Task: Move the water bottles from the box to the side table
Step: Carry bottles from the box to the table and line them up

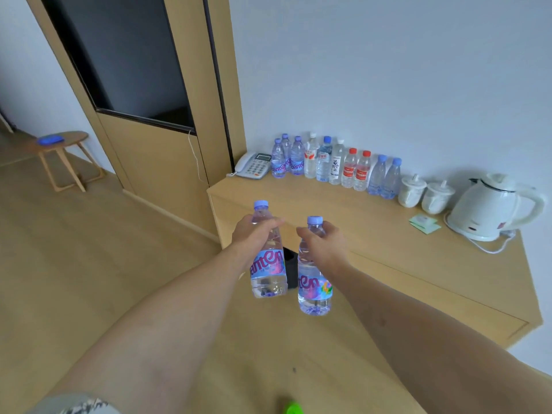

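Carrying two bottles over the floor, near the surface [373, 234]: left grip [254, 234] wrapping the left bottle [267, 258], right grip [324, 240] wrapping the right bottle [313, 282]. Already standing far along the wall: row of bottles [334, 164]. Remaining: setting these two down; box out of view.

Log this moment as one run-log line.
left hand: holds bottle | right hand: holds second bottle | both in air before side table | bottle row at wall

Hotel room — desk phone [253, 165], kettle [490, 207], 2 lidded cups [425, 192], bottled water [334, 165].
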`<state>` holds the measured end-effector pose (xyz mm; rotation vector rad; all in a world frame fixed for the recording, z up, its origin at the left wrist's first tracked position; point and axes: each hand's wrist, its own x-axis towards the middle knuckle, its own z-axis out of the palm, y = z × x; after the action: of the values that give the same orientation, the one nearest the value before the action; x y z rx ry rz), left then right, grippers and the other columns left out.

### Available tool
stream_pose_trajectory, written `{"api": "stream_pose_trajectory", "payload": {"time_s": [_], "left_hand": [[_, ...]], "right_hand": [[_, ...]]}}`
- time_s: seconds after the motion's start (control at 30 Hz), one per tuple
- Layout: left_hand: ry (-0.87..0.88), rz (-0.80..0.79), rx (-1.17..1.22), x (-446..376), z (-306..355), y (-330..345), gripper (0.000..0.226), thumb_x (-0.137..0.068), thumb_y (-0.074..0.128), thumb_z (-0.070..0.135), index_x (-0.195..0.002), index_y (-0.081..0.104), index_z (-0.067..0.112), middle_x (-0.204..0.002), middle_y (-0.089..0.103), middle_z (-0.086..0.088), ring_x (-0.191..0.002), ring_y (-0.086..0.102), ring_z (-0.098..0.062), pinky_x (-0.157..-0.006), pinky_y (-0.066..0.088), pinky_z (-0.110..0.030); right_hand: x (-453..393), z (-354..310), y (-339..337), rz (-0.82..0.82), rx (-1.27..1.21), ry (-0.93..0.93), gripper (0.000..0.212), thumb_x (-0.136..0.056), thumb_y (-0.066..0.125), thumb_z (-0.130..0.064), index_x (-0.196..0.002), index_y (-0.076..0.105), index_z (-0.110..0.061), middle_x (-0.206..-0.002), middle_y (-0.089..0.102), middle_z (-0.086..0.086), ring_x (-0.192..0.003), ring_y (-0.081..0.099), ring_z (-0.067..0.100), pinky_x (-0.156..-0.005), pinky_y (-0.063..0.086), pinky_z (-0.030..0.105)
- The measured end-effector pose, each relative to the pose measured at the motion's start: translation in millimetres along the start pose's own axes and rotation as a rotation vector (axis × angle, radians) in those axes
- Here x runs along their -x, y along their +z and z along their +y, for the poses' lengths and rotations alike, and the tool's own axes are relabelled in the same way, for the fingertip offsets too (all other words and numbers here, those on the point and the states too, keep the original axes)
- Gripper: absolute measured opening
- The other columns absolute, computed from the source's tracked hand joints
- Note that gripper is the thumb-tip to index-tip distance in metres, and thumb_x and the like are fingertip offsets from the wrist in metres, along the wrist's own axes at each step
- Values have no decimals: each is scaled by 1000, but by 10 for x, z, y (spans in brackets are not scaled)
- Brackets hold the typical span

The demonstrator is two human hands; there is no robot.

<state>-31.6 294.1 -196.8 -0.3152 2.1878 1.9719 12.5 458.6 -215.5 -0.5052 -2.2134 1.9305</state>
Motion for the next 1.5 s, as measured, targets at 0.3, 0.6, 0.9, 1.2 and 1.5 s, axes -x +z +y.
{"api": "stream_pose_trajectory", "payload": {"time_s": [0.3, 0.6, 0.9, 1.2, 1.5], "left_hand": [[-14, -33, -45, -1607, 652, 159, 58, -69, 89, 49, -111, 61, 22, -97, 77, -9, -77, 78, -25, -81, 64, -45], [-87, -113, -59, -3092, 758, 399, 63, -73, 73, 72, -106, 66, 19, -88, 79, -10, -78, 78, -31, -89, 61, -52], [11, -410, -202, -4749, 1238, 748, 38, -90, 63, 59, -106, 70, 26, -96, 79, -6, -74, 78, -22, -70, 63, -38], [128, -563, -421, -5722, 1494, 1127, 37, -83, 72, 60, -108, 67, 34, -110, 73, 3, -101, 70, -18, -86, 57, -39], [226, -588, -635, -6186, 1578, 1395, 38, -84, 78, 47, -109, 61, 23, -108, 67, -2, -95, 63, -15, -63, 44, -27]], "right_hand": [[-1705, -398, 410, -7, 12, 9, 32, -66, 71, -46, -85, 67, -21, -65, 74, -2, -80, 74, 30, -83, 59, 58], [-2933, -311, 810, 72, 28, 64, 28, -71, 75, -40, -87, 68, -19, -73, 74, 1, -74, 75, 23, -81, 60, 57], [-4196, -475, 1114, 240, -4, 66, 25, -74, 76, -43, -91, 70, -26, -80, 76, -4, -69, 75, 8, -81, 61, 47], [-5029, -473, 1143, 257, -14, 70, 24, -75, 76, -53, -92, 74, -35, -80, 75, -12, -77, 72, 9, -87, 61, 44], [-5642, -414, 1047, 184, 250, 100, 18, -89, 75, -39, -101, 76, -26, -84, 74, -10, -75, 63, 6, -70, 46, 24]]}}
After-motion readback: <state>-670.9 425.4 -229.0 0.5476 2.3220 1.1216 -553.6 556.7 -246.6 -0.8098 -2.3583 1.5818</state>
